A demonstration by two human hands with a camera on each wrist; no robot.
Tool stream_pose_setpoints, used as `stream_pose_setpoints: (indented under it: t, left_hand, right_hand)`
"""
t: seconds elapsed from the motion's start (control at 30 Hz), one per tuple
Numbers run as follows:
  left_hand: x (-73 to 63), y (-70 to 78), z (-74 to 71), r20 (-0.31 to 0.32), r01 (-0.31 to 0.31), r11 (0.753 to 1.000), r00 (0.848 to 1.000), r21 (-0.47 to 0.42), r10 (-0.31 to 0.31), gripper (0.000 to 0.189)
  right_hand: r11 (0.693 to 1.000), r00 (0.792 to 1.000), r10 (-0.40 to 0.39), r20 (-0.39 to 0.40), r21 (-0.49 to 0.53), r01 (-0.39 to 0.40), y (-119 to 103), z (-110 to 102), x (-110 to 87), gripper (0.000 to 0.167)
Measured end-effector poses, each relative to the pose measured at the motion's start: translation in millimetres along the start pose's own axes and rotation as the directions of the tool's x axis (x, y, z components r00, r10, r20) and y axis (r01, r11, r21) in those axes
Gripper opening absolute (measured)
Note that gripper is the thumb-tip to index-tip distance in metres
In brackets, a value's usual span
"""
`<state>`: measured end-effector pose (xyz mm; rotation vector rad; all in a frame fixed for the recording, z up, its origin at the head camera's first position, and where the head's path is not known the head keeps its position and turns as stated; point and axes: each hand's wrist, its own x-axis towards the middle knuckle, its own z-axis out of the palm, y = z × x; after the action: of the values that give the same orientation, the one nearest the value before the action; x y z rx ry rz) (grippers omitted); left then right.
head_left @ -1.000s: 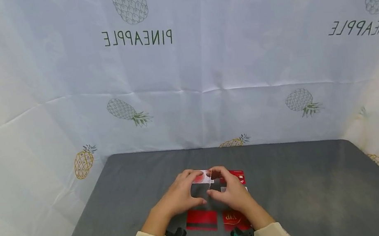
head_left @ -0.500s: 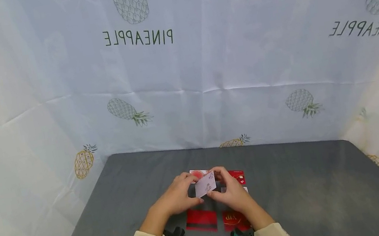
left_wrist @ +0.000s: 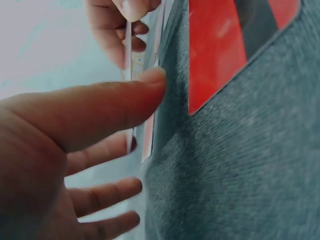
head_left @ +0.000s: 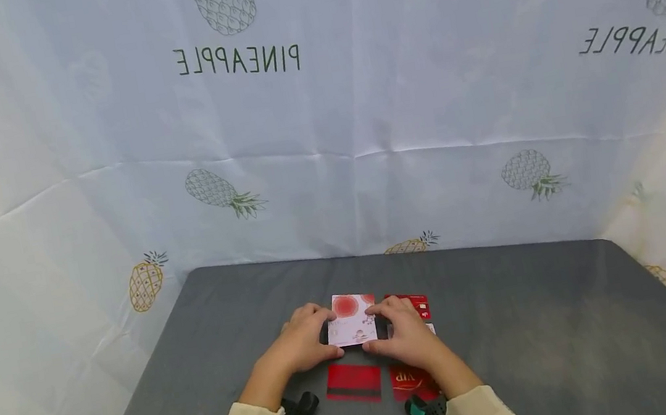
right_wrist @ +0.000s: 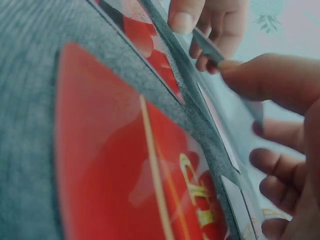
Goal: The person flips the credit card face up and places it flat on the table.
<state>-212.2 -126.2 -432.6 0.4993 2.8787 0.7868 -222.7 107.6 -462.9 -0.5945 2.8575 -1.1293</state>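
Observation:
A white card [head_left: 351, 331] with a pinkish print is held by its sides between my two hands, above the table. My left hand [head_left: 304, 341] pinches its left side with thumb and index finger; the other fingers [left_wrist: 107, 197] stand apart from it in the left wrist view. On its right side, my right hand [head_left: 403, 331] pinches the same card, seen nearly edge-on in the right wrist view. Directly beyond it lies another white card with a red circle [head_left: 345, 305], partly covered by the held one.
Nearer me, a red card with a dark stripe [head_left: 353, 382] and a red VIP card [head_left: 405, 380] lie on the grey table [head_left: 526, 336]. A red card [head_left: 418, 305] and a pale card's edge [head_left: 430, 328] show behind my right hand. A pineapple-print curtain [head_left: 423, 112] surrounds the table.
The held card has turned from edge-on in my right hand to facing upward. My left thumb and index finger, earlier apart from it, have closed on its left side.

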Motion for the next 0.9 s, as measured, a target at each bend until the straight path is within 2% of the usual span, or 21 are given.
stream_pose_setpoints:
  t: [0.13,0.37,0.67,0.9]
  left_hand:
    - [-1.5,0.4,0.4,0.032,0.031,0.999,0.999,0.018,-0.031,0.052]
    - [-2.3,1.8,1.0,0.069,0.054,0.998,0.996,0.027,-0.056,0.052]
    - [-1.0,2.2,-1.8,0.075,0.059,0.998,0.995,0.033,-0.062,0.056]
    - [0.0,1.7,-2.1,0.077,0.053,0.998,0.995,0.046,-0.056,0.047]
  right_hand:
    - [0.998,0.999,0.002,0.04,-0.061,0.0,-0.2,0.4,1.1,0.056]
    - [0.996,0.995,0.006,0.096,-0.091,0.003,-2.2,-0.1,-1.7,0.055]
    - [0.995,0.996,0.02,0.09,-0.104,-0.01,-1.4,-0.5,0.6,0.056]
    - [0.996,0.994,0.044,0.098,-0.087,-0.036,-1.7,-1.6,2.3,0.052]
